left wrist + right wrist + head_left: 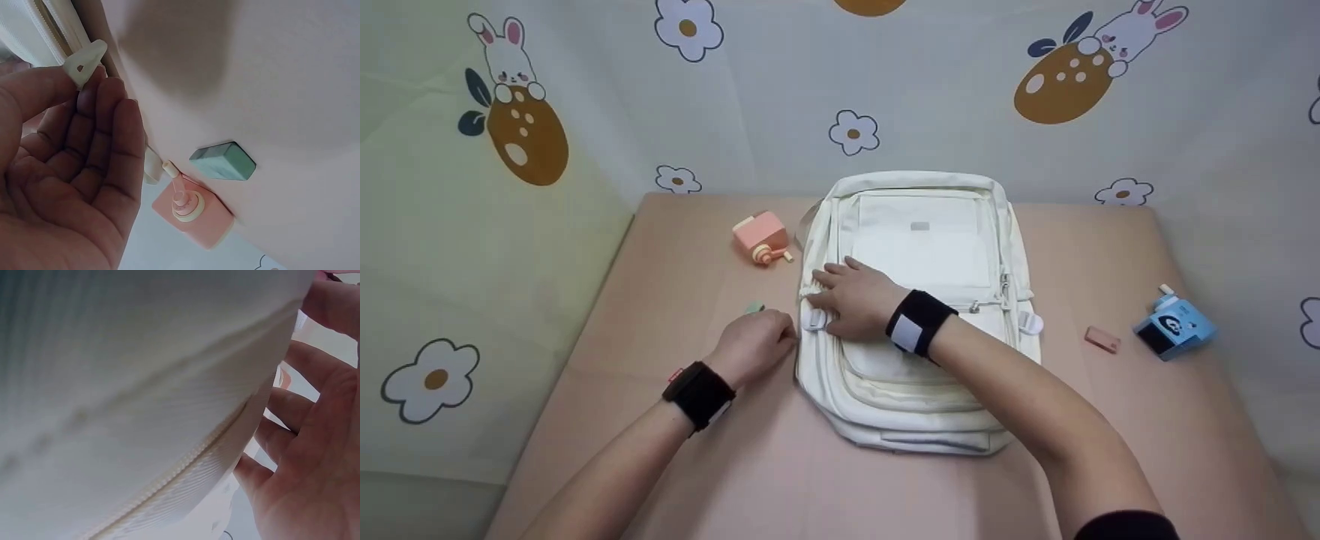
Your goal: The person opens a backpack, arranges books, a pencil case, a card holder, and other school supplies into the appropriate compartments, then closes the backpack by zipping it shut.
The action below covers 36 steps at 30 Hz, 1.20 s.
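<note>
A white backpack (915, 255) lies flat on the table, front side up. Beside its left edge, my left hand (757, 341) pinches a small cream pull tab (87, 62) with a hole in it, between thumb and fingers; the tab looks like a zipper pull. My right hand (859, 300) rests on the left part of the backpack, fingers spread toward its side edge. From the right wrist view, the fingers of the right hand (315, 450) touch the bag's edge near a zipper (185, 461). Whether that zipper is closed I cannot tell.
Left of the backpack are a pink pencil sharpener (761, 234) with a crank and a green eraser (225, 161), mostly hidden by my left hand in the head view. On the right are a pink eraser (1102, 340) and a blue crank sharpener (1176, 328). Patterned curtains (765, 97) surround the table.
</note>
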Available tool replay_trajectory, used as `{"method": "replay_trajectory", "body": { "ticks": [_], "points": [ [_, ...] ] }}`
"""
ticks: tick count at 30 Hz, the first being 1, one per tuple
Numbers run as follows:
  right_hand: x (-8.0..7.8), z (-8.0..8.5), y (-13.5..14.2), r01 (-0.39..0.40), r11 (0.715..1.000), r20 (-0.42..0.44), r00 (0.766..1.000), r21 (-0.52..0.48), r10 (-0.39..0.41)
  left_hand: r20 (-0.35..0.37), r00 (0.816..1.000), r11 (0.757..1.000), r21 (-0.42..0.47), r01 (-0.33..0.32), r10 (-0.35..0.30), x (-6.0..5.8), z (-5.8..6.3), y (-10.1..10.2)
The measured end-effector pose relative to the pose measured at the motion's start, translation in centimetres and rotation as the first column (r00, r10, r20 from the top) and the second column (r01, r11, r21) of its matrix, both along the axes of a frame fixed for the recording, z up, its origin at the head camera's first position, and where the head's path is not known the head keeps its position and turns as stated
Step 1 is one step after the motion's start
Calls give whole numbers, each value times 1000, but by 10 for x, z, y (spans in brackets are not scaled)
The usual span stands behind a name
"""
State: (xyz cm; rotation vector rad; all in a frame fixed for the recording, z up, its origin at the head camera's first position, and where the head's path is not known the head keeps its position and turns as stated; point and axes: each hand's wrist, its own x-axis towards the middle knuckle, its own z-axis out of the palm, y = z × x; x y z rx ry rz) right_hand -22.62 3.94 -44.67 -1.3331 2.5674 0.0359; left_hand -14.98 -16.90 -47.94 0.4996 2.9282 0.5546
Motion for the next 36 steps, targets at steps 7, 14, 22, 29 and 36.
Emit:
{"method": "replay_trajectory", "body": {
  "ticks": [7,14,22,29,36],
  "points": [
    [18,14,12,-64,998,-32,997,-4,64,-4,1000,1000,5,-8,8,0,-3,-1],
    [73,18,31,-122,992,-42,991,41,123,-3,1000,1000,16,-21,21,1,-3,-2],
    [111,-7,38,-111,990,-139,983,91,123,-4,999,999,16,-35,35,5,-2,-2],
    [107,-6,38,-116,989,-99,987,95,125,-27,1000,1000,20,-14,15,8,0,-3],
    [103,-4,39,-97,990,-37,994,107,101,-21,1000,1000,-14,2,-2,14,4,-1]
  ]
}}
